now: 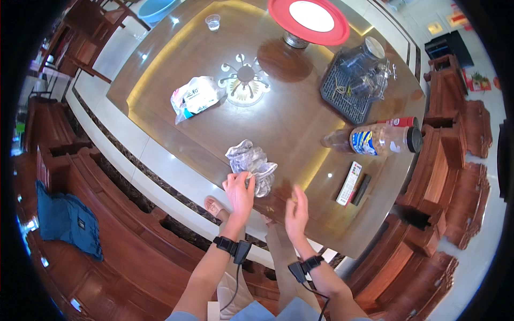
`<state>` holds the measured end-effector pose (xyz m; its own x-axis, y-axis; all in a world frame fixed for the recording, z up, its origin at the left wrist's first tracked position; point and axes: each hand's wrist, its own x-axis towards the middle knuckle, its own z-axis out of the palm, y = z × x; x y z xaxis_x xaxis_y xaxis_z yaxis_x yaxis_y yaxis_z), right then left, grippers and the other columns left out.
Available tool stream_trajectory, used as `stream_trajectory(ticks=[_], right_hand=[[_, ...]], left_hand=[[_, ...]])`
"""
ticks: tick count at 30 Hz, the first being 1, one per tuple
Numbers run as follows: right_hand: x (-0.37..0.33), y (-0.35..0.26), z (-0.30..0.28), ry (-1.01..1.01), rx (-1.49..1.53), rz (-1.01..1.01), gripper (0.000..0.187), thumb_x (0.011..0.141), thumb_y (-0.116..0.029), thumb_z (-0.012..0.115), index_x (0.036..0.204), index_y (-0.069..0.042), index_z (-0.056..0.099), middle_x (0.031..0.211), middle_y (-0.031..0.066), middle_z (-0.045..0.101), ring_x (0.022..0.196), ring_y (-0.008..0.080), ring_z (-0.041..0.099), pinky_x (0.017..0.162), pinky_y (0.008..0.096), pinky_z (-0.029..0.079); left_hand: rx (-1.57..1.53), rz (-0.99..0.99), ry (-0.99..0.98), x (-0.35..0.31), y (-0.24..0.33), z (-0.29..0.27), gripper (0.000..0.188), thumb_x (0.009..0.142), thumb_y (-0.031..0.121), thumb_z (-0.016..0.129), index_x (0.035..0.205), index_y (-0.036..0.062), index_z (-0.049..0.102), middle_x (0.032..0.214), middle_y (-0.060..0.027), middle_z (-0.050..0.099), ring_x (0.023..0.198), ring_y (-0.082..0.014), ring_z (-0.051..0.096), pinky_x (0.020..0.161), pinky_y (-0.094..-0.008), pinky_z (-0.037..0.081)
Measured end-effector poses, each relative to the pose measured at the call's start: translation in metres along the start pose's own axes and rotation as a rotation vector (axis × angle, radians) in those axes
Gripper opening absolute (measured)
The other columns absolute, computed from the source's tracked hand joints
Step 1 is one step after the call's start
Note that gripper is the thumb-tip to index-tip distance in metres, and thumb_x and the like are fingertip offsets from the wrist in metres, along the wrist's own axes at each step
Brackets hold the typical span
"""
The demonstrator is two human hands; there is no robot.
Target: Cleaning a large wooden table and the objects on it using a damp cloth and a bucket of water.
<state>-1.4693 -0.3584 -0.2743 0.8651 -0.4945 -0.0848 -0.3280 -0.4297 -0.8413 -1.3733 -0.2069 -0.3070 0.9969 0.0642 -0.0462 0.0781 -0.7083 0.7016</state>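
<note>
A crumpled grey-and-white cloth (251,162) lies on the near side of a glossy brown table (300,115). My left hand (239,192) is closed at the cloth's near left edge, pinching a bit of it between thumb and fingers. To the right of the cloth, apart from it, my right hand (296,215) is raised near the table edge. Its fingers are stretched out and slightly blurred, with nothing seen in them. Both wrists wear black straps with small cabled devices.
A tissue pack (197,98) and small clear cup (212,22) stand left. Right are a remote (349,183), black stick-like object (362,190), large plastic jar (375,140) and black tea tray (342,88). A red-rimmed round stand (278,12) is at the back; carved wooden seats flank the table.
</note>
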Motion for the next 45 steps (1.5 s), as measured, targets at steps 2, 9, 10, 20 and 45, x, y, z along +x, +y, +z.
stream_trajectory(ticks=[2, 9, 10, 20, 45], right_hand=[[0.035, -0.036, 0.032, -0.073, -0.117, -0.251, 0.051, 0.087, -0.008, 0.063, 0.137, -0.004, 0.053, 0.143, 0.0182, 0.051, 0.128, 0.0383, 0.05, 0.108, 0.0458, 0.039], [0.085, -0.037, 0.112, -0.315, -0.329, -0.472, 0.046, 0.095, -0.041, 0.056, 0.134, -0.016, 0.061, 0.143, 0.0086, 0.053, 0.139, 0.0331, 0.039, 0.114, 0.0606, 0.027], [0.082, -0.036, 0.112, -0.32, -0.337, -0.49, 0.045, 0.094, -0.04, 0.057, 0.132, -0.016, 0.062, 0.144, 0.008, 0.053, 0.139, 0.0325, 0.039, 0.114, 0.0611, 0.026], [-0.002, 0.062, 0.001, 0.026, -0.68, -0.218, 0.054, 0.082, -0.022, 0.07, 0.133, -0.016, 0.055, 0.144, 0.0153, 0.048, 0.129, 0.0366, 0.05, 0.108, 0.0503, 0.041], [0.276, -0.016, 0.06, -0.115, -0.641, -0.434, 0.061, 0.082, -0.039, 0.067, 0.135, -0.012, 0.055, 0.139, 0.0154, 0.055, 0.128, 0.0324, 0.053, 0.107, 0.0448, 0.043]], left_hand=[[0.042, 0.067, 0.009, 0.014, -0.012, -0.001, 0.018, 0.082, 0.018, 0.074, 0.096, 0.0078, 0.071, 0.093, -0.0091, 0.062, 0.095, -0.0296, 0.057, 0.087, -0.0417, 0.039], [-0.202, 0.084, -0.267, 0.045, -0.069, 0.007, 0.025, 0.08, 0.001, 0.067, 0.105, 0.0039, 0.069, 0.103, -0.0074, 0.061, 0.102, -0.0295, 0.052, 0.087, -0.0407, 0.045], [-0.205, 0.094, -0.283, 0.048, -0.077, 0.005, 0.025, 0.08, 0.001, 0.067, 0.105, 0.0039, 0.069, 0.103, -0.0074, 0.061, 0.102, -0.0295, 0.052, 0.087, -0.0407, 0.045], [0.187, 0.363, -0.097, 0.097, -0.08, -0.055, 0.036, 0.088, 0.012, 0.065, 0.123, 0.0091, 0.064, 0.129, -0.0104, 0.058, 0.124, -0.0297, 0.051, 0.107, -0.0466, 0.036], [0.475, 0.43, 0.058, 0.127, -0.11, -0.065, 0.048, 0.093, 0.019, 0.057, 0.14, 0.0107, 0.053, 0.149, -0.0097, 0.046, 0.14, -0.0318, 0.039, 0.114, -0.0495, 0.027]])
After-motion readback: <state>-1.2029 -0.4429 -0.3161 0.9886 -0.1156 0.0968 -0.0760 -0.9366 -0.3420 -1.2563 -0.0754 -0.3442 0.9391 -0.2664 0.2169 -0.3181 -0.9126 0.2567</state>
